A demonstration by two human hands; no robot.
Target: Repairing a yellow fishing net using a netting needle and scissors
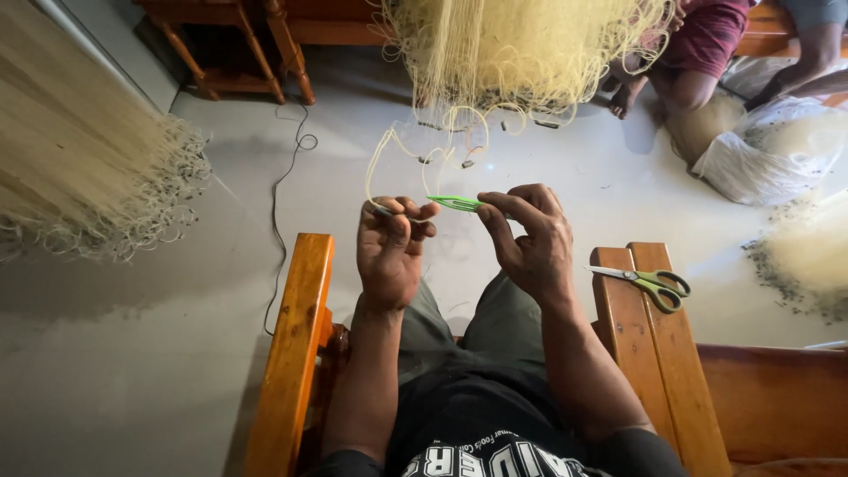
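I sit in a wooden chair above a grey floor. My left hand (389, 249) is closed, pinching a pale yellow cord (378, 159) of the fishing net with a small dark weight at its fingertips. My right hand (527, 240) grips a green netting needle (457, 203) that points left toward the left hand. The two hands are a few centimetres apart. The cord loops up to the hanging net (521, 49), a pale yellow bundle with small dark weights along its lower edge.
Green-handled scissors (651, 283) lie on the right wooden armrest (658, 371). The left armrest (296, 353) is bare. More net (79, 168) hangs at left. A black cable (276, 203) runs over the floor. A seated person (698, 53) and white sacks (768, 150) are at upper right.
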